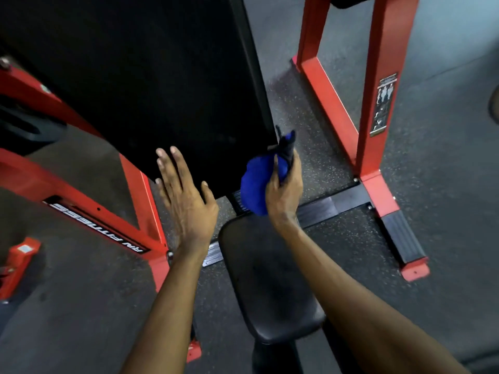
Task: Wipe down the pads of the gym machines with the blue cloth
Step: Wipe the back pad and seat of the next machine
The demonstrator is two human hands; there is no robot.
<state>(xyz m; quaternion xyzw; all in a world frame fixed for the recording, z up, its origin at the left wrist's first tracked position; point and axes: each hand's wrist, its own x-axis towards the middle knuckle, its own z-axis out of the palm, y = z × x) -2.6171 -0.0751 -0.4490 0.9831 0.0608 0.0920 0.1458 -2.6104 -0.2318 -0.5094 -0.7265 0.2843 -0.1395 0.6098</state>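
The tall black back pad [151, 90] fills the space above and to the left of the right grip [283, 190], its lower corner just beside it. The seat pad [270, 287] lies below that grip, nearer the person.

The likely trouble is poor coverage. The blue cloth [253, 184] is balled up, so only a small patch would meet the back pad and strips of that broad surface could be missed. The loose bulk could also work free and drop to the floor [445, 130].

The left grip [186, 209] is released, with its fingers straight and holding nothing. Its fingertips lie over the back pad's lower edge, perhaps touching it, though blur leaves that unsure. The right grip is clenched round the blue cloth. Its fingers and thumb curl about a twisted neck, most of the cloth bulges out to its left, and a short tail pokes up above it.
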